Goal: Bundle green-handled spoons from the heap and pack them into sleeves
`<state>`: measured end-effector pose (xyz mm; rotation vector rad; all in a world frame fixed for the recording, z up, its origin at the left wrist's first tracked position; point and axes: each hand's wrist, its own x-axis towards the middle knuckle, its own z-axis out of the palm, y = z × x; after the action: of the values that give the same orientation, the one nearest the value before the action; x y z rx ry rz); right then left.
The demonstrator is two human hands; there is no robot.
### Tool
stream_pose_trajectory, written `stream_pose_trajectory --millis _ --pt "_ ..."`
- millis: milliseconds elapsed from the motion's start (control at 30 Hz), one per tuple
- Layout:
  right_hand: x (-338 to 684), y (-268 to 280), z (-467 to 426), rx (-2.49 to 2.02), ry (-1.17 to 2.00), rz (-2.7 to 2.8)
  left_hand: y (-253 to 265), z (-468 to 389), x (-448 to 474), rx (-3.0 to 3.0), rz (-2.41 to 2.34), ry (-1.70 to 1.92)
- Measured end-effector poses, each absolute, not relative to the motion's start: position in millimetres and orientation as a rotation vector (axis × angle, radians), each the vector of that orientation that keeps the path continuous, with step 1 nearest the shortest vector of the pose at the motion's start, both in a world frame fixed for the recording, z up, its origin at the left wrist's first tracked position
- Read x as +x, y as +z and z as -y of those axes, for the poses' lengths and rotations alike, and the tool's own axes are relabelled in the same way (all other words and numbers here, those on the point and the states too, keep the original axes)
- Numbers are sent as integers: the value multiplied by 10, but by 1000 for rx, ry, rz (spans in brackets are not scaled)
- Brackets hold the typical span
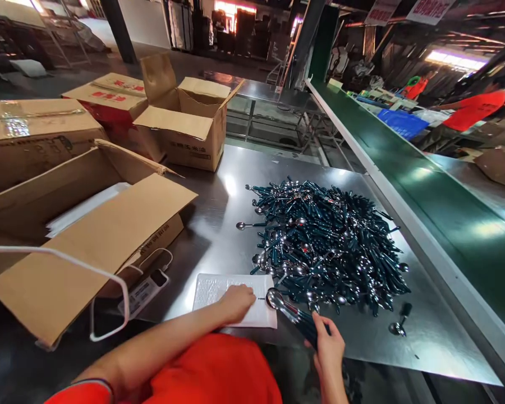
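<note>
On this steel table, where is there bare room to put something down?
Bare steel lies between the far open box and the spoon pile, and on the table at the near right around one stray spoon. It is crowded at the near edge: left hand on the white pad, right hand holding spoons.

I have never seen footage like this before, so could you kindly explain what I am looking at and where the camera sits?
The camera is worn on a person's head, looking down at their own bare hands. The left hand rests on a white bubble-wrap bag lying on the steel table. The right hand holds a small bunch of dark-handled spoons, bowls toward the bag. Behind lies a big heap of the same spoons. Open cardboard boxes stand to the left; a green conveyor belt runs along the right.
</note>
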<state>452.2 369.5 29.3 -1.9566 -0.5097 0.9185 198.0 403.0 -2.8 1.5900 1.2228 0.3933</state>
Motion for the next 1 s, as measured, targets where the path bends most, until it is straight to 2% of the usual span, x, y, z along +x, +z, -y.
stream_pose_trajectory --millis 200,433,600,900,1000 --pt "4586 111 -3637 -1952 880 407 -118 -4369 2418 1873 -1019 246" --pt "4534 -125 -3593 -1960 781 426 -165 -4393 2285 1977 -949 279" --pt "4403 91 -3608 -1877 566 816 -53 -4320 2114 1955 -987 376" --pt "4185 570 -3704 -1339 162 1650 229 -4220 1878 1811 -1134 593" --pt "4126 695 -3752 -1261 161 1789 333 -4177 1870 1768 -1172 622"
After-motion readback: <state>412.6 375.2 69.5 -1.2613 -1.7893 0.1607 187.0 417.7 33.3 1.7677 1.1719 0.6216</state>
